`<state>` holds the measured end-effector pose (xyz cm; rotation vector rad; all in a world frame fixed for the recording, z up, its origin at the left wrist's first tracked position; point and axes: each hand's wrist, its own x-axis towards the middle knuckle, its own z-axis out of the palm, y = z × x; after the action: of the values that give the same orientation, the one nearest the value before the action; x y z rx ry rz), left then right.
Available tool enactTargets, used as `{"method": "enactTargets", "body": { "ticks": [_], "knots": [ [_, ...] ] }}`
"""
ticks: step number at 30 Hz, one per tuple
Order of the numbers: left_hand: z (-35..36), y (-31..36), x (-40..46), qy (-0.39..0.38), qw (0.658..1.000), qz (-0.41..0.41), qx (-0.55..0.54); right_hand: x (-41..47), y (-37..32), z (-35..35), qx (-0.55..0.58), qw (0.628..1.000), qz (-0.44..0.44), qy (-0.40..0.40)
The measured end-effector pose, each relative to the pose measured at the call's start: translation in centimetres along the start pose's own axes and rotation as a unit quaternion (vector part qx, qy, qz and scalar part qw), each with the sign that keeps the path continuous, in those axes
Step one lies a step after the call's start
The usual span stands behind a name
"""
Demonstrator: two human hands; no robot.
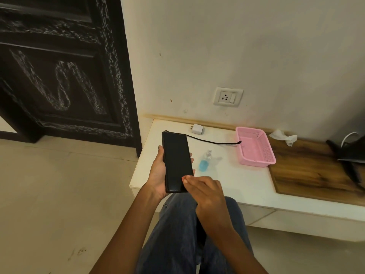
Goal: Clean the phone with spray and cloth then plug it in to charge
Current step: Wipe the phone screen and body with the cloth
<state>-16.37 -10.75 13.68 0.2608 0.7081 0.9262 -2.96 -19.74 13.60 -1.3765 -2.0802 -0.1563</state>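
**Phone held above the counter edge**

The left hand [158,173] grips the black phone [176,162] screen-up, fingers curled round both long edges, just over the near edge of the white counter [233,180]. The right hand [207,194] holds nothing; its relaxed fingertips touch the phone's lower right corner. On the counter stand the blue spray bottle [204,162], the black cable [213,142], the white charger plug [196,129] and a pink basket [254,146]. A white cloth [283,136] lies beyond the basket. The wall socket [228,96] is above.

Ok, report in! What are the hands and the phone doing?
Left hand grips phone. Right hand touches its lower edge. Spray bottle, cable untouched. Nothing blocking.
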Motion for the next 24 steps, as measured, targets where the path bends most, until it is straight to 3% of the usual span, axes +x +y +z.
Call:
{"method": "enactTargets", "body": {
  "ticks": [4,8,14,19,24],
  "knots": [
    [-0.6,-0.2,0.2,0.006,1.0,0.006,0.003,-1.0,0.1,0.1,0.014,0.997,-0.064,-0.036],
    [-0.7,-0.6,0.4,0.007,1.0,0.007,0.013,0.2,1.6,-0.3,-0.013,1.0,0.02,-0.02],
    [-1.2,-0.3,0.6,0.009,1.0,0.014,0.003,-1.4,0.7,0.0,0.021,0.998,-0.058,-0.032],
    [-1.0,-0.5,0.5,0.016,1.0,0.01,0.016,-0.2,1.4,-0.5,0.0,0.999,0.026,-0.028],
    [-0.9,-0.2,0.4,0.009,1.0,0.015,0.009,-1.6,0.7,-0.3,0.012,1.0,-0.005,-0.022]
  ]
}}
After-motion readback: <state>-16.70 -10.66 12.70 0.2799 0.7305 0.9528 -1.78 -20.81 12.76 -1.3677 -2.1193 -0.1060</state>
